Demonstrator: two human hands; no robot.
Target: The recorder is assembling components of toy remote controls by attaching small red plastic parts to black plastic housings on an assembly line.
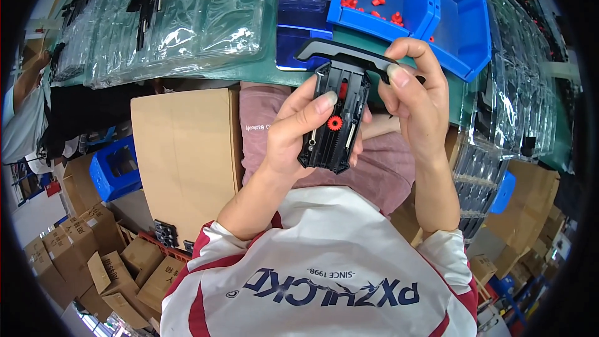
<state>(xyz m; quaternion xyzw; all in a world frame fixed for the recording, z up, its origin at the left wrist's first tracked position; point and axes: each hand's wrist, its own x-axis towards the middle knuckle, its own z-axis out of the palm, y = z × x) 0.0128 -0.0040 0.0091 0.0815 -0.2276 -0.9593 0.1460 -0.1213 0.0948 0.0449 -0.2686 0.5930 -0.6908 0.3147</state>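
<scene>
My left hand (294, 126) is closed around a black plastic housing (349, 143), its thumb on the near side and fingers behind. A small red gear (335, 123) sits in the middle of the housing's open face, with a bit of red showing above it. Across the top of the housing runs a black curved handle (349, 51). My right hand (417, 90) pinches the handle's right end between thumb and index finger. Whether handle and housing are one joined piece, I cannot tell.
Two blue bins (382, 22) stand at the far right of the green table (253, 72), one with several red plugs. Clear plastic trays (181, 25) lie at left, more at right. A dark blue glossy box (303, 22) lies between. A cardboard box (184, 156) stands left of my lap.
</scene>
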